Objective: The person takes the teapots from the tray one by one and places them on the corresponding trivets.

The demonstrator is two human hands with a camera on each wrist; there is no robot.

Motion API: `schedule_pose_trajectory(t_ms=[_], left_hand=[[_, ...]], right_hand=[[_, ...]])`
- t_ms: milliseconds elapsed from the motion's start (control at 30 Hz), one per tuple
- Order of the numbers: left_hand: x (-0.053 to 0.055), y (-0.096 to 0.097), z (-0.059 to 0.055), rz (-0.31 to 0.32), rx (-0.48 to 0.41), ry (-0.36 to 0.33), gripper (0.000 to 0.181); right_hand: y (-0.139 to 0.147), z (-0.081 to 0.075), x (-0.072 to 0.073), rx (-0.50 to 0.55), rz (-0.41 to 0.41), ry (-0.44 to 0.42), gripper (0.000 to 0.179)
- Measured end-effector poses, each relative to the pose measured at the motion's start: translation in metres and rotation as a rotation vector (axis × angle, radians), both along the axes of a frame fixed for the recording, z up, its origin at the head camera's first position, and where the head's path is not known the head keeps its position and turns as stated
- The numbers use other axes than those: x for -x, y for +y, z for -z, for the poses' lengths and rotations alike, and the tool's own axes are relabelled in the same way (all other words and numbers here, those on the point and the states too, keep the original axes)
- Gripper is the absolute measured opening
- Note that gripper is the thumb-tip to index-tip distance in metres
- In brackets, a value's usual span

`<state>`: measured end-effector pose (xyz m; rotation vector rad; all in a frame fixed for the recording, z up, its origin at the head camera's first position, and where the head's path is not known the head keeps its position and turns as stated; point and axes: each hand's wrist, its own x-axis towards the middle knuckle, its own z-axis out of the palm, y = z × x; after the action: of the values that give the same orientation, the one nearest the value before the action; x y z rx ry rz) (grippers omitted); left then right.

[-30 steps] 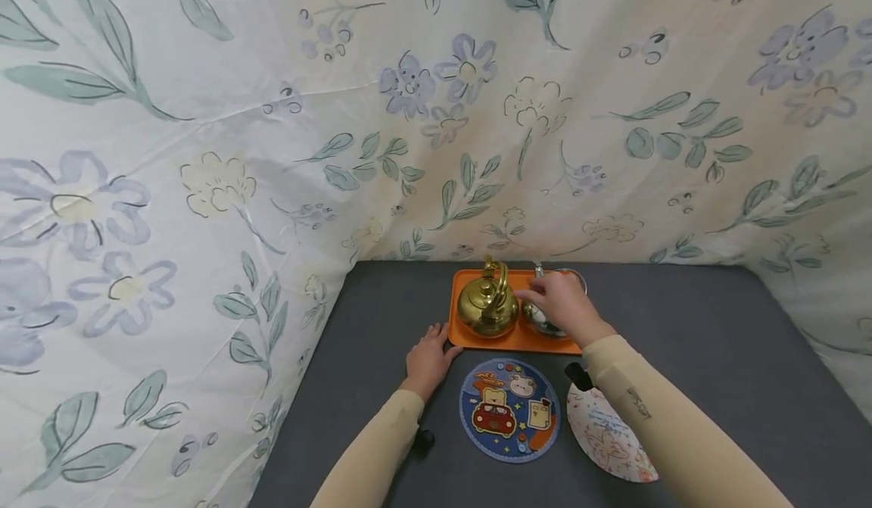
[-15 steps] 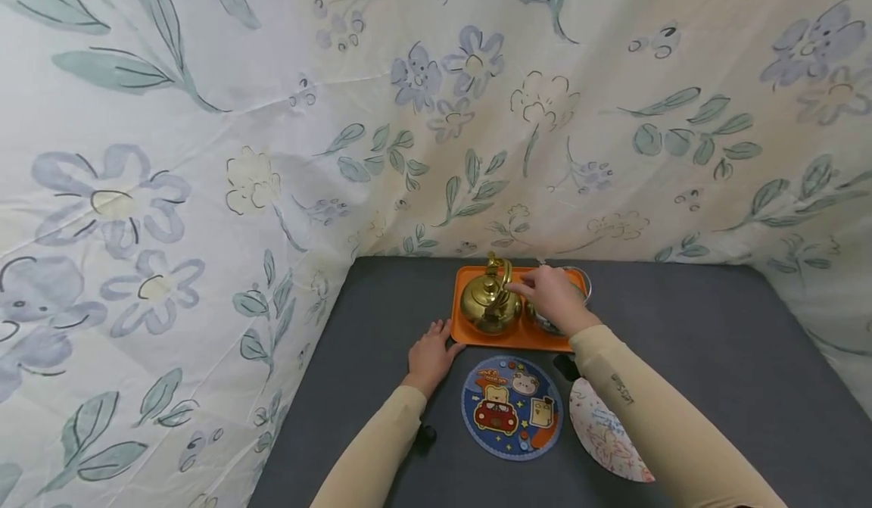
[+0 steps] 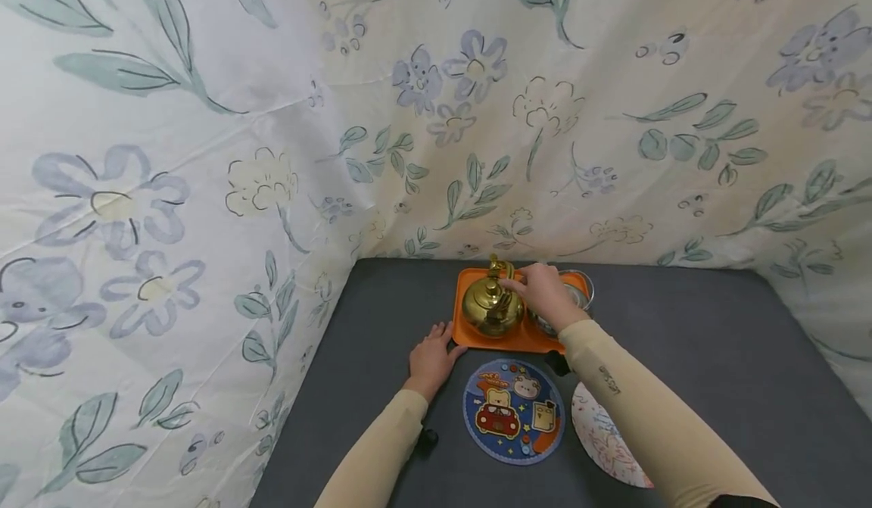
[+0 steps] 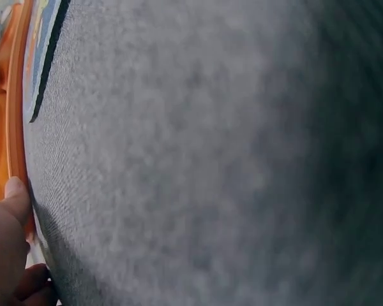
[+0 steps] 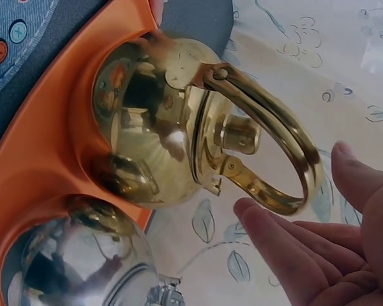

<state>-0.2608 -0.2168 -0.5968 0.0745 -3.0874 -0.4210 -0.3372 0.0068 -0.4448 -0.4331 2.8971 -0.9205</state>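
Observation:
Two kettles stand side by side on an orange tray: a gold kettle on the left and a silver kettle on the right, partly covered by my right hand in the head view. My right hand is at the gold kettle's arched handle. Thumb and fingers lie on either side of the handle, with a visible gap at the thumb. My left hand rests at the tray's front left corner, its thumb against the rim and its other fingers along the side.
In front of the tray lies a round blue mat with cartoon patches. A white patterned mat is partly under my right forearm. Small black objects sit by both wrists. Floral cloth hangs behind the dark grey table.
My right hand has moved left from over the silver kettle to the gold kettle's handle. The left hand has stayed at the tray corner. The head view has shifted slightly.

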Motion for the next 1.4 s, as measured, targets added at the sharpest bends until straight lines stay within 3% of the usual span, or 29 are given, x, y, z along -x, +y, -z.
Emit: schedule_pose_trajectory(t_ms=[267, 600, 833, 1033, 1400], left_hand=[[-0.005, 0.003, -0.004, 0.013, -0.009, 0.003, 0.067], [-0.006, 0.008, -0.007, 0.028, -0.012, 0.001, 0.067], [-0.01, 0.009, -0.004, 0.012, -0.029, -0.005, 0.067], [-0.014, 0.009, 0.0, 0.009, -0.028, -0.006, 0.067], [-0.014, 0.008, -0.007, 0.014, -0.003, 0.015, 0.066]], right_hand=[[0.001, 0.006, 0.001, 0.057, -0.011, -0.02, 0.056], [0.002, 0.005, -0.001, 0.206, 0.091, -0.16, 0.041], [0.0, 0.011, -0.004, 0.26, 0.105, -0.117, 0.053], [0.003, 0.011, -0.01, 0.275, 0.102, -0.117, 0.051], [0.007, -0.008, -0.022, 0.278, 0.098, -0.112, 0.044]])
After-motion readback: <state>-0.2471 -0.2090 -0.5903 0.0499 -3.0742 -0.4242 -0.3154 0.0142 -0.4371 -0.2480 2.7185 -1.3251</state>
